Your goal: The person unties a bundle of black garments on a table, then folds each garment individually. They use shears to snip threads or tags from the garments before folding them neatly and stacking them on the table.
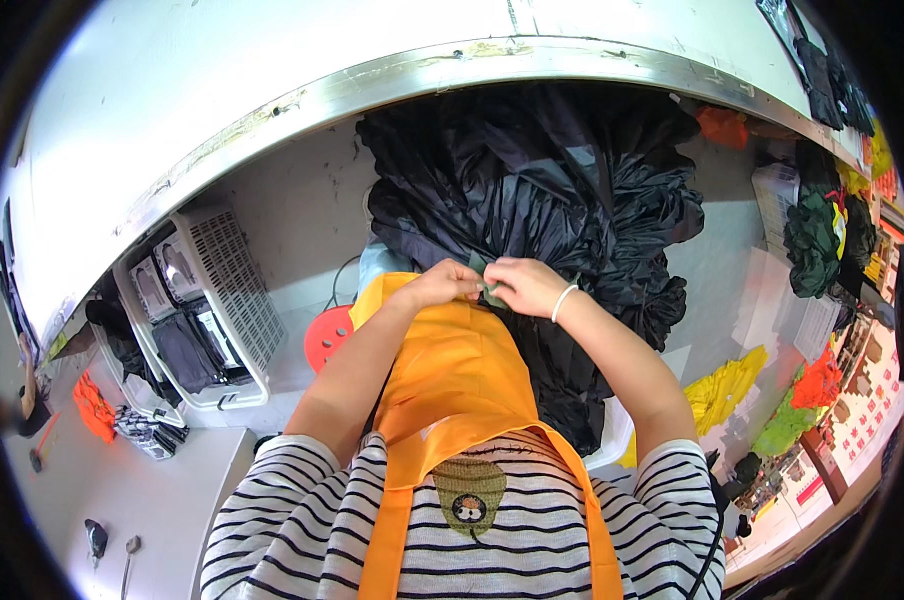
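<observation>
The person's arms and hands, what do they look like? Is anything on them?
The left hand and right hand wear no gloves. A thin white band circles the right wrist. The short left sleeve and right sleeve are white with black stripes; both forearms are bare.

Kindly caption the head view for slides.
Left hand and right hand hold a small green piece near crumpled black fabric.

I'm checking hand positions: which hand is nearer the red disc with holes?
Left. The left hand is to the right of the red disc and slightly higher in the picture; the right hand is farther right, beyond the left.
</observation>
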